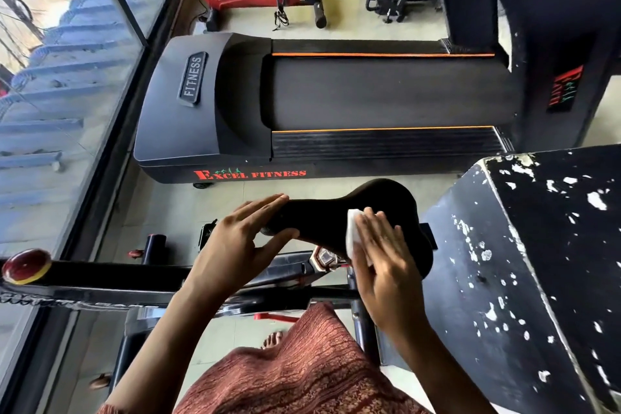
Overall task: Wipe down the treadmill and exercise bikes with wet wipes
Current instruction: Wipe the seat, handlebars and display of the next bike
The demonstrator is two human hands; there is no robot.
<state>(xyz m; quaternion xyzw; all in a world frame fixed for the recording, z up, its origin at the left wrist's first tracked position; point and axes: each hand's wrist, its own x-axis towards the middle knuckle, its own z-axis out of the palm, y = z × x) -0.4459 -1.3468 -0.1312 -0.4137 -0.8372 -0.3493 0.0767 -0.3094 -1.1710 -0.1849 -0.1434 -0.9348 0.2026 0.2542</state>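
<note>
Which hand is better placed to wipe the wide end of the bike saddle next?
Right. The right hand presses the wet wipe on the saddle beside its wide end; the left hand holds the narrow nose, without a wipe.

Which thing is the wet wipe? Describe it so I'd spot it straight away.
Find the long black treadmill lying across the middle; just below it in the picture is a black bike saddle. On the saddle, the right hand presses flat on a small wipe. It is the only plain white piece on that black seat.
</note>
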